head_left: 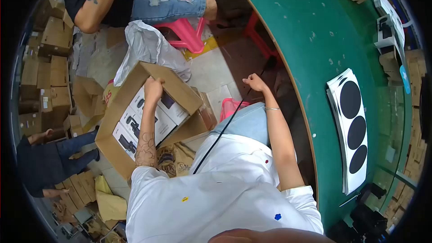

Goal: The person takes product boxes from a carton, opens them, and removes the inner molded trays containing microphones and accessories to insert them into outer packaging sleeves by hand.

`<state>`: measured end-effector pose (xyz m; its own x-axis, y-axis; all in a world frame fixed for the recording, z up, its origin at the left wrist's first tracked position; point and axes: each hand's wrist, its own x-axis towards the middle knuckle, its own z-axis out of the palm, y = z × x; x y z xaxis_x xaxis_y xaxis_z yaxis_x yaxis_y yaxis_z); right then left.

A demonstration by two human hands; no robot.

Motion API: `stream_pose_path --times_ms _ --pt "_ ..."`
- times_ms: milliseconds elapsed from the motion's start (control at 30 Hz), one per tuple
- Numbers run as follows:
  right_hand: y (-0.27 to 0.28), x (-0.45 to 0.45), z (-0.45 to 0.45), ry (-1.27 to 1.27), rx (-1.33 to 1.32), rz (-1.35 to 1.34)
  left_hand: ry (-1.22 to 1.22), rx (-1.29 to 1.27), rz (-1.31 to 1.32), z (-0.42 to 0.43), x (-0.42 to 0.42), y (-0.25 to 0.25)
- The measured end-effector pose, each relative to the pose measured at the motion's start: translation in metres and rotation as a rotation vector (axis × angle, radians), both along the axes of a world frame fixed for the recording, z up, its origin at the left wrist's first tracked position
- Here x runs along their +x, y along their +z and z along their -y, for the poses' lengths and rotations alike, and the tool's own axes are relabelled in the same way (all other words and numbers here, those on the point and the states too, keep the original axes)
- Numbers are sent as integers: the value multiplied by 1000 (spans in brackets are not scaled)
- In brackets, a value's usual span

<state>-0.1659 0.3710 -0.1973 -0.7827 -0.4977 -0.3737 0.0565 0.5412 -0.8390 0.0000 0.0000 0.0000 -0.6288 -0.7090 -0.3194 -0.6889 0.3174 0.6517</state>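
My left hand (pixel 154 88) reaches into an open cardboard box (pixel 118 119), its fingers curled down near the inner wall. What those fingers hold, if anything, is hidden. Inside the box lie several white cartons (pixel 132 123) printed with dark devices. My right hand (pixel 255 82) is closed above the floor, left of the green table (pixel 306 63), and its palm side is hidden. Close to this hand a thin black cord (pixel 219 137) runs diagonally across my lap; I cannot tell whether the hand touches it.
White sheets with black circles (pixel 351 101) lie on the table. A seated person (pixel 157 6) holds a printed box beside a pink stool (pixel 186 33). A white bag (pixel 150 47) adjoins my box. Another person (pixel 49 157) stands at left among stacked cartons (pixel 56 36).
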Motion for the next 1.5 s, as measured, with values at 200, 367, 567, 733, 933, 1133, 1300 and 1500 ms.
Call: stream_pose_path --times_ms 200,367,567,733,933,1133,1300,1500 --pt "24 1 5 60 17 78 -177 -35 22 -36 11 -12" --pt "9 7 8 -12 -49 55 -31 424 75 -46 36 29" --pt "19 7 9 -6 -22 72 20 28 181 24 87 -71" --pt "14 9 8 -52 -68 59 95 -203 486 -12 51 -71" --pt "13 10 9 -66 -57 58 958 -94 278 -17 5 -160" --pt "17 4 9 3 -56 84 888 200 221 -16 4 -134" --pt "13 8 8 -37 -87 60 360 -121 455 -27 18 -143" --pt "18 8 6 -20 -80 72 401 -287 420 -43 25 -147"
